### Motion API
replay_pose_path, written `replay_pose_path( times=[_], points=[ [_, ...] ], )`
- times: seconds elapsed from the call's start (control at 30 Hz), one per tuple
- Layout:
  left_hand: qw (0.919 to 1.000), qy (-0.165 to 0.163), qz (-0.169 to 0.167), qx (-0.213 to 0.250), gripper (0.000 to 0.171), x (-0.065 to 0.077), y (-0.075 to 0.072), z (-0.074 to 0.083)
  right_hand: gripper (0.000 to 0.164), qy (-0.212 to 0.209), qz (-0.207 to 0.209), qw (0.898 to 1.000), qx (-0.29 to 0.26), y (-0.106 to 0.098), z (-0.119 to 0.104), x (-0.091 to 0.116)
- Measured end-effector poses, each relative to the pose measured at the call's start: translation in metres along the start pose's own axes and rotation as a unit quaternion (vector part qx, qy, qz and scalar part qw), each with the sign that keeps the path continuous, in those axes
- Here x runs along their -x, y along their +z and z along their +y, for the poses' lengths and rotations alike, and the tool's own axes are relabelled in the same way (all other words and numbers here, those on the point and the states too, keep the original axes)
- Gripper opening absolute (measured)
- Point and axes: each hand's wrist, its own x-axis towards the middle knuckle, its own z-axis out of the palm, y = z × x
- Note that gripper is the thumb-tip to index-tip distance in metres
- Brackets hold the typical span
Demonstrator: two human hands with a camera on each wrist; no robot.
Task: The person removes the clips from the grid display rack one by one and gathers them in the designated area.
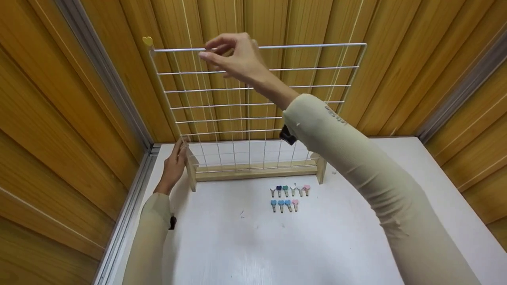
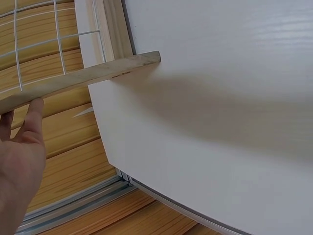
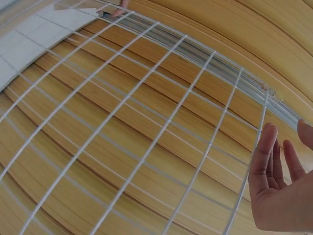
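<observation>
A white wire grid point(image 1: 247, 105) stands upright in a wooden stand point(image 1: 255, 173). My left hand point(image 1: 174, 164) is at the stand's left side piece point(image 2: 93, 73), fingertips touching its outer face. At the top wire, my right hand point(image 1: 239, 57) is raised, its fingers loosely bent with a gap to the thumb and nothing between them. The right wrist view has this hand point(image 3: 281, 181) close beside the grid's edge wire. On the grid's top left corner sits a yellow heart clip point(image 1: 147, 40).
Several small heart-topped clips lie in two rows on the white table point(image 1: 222, 245), among them a blue clip point(image 1: 281, 206) and a pink clip point(image 1: 307, 190). Wood-slatted walls point(image 1: 59, 118) surround the table at the back and sides, with a metal rail point(image 1: 119, 253) along its left edge.
</observation>
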Motion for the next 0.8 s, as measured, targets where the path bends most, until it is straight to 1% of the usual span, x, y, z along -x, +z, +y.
replay_pose_path(
  times=[0.07,0.13,0.2,0.3,0.4,0.47,0.57,0.67,0.8],
  points=[
    [0.9999,-0.002,0.005,0.011,0.057,0.005,-0.007,-0.001,0.033,-0.014,0.006,1.000,-0.004,0.011,-0.009,-0.010],
    [0.9996,-0.010,0.002,0.026,0.057,0.008,-0.012,-0.002,0.036,-0.029,0.007,0.999,-0.014,0.021,-0.015,-0.019],
    [0.9992,-0.017,-0.003,0.037,0.058,0.013,-0.016,-0.004,0.042,-0.034,0.001,0.999,-0.034,0.033,-0.016,-0.026],
    [0.9990,-0.027,-0.001,0.037,0.058,0.017,-0.019,-0.008,0.054,-0.044,-0.015,0.996,-0.076,0.052,-0.010,-0.032],
    [0.9988,-0.029,0.002,0.039,0.058,0.020,-0.017,-0.011,0.062,-0.043,-0.043,0.992,-0.114,0.072,-0.004,-0.036],
    [0.9987,-0.033,0.006,0.039,0.058,0.022,-0.014,-0.013,0.064,-0.053,-0.065,0.989,-0.125,0.084,-0.002,-0.038],
    [0.9985,-0.038,0.004,0.040,0.059,0.025,-0.009,-0.013,0.064,-0.054,-0.090,0.986,-0.129,0.100,-0.001,-0.041],
    [0.9986,-0.030,0.005,0.044,0.058,0.027,-0.004,-0.014,0.062,-0.048,-0.090,0.986,-0.129,0.111,0.001,-0.042],
    [0.9988,-0.017,0.012,0.043,0.056,0.025,0.004,-0.013,0.060,-0.038,-0.090,0.989,-0.114,0.115,0.005,-0.042]
  ],
)
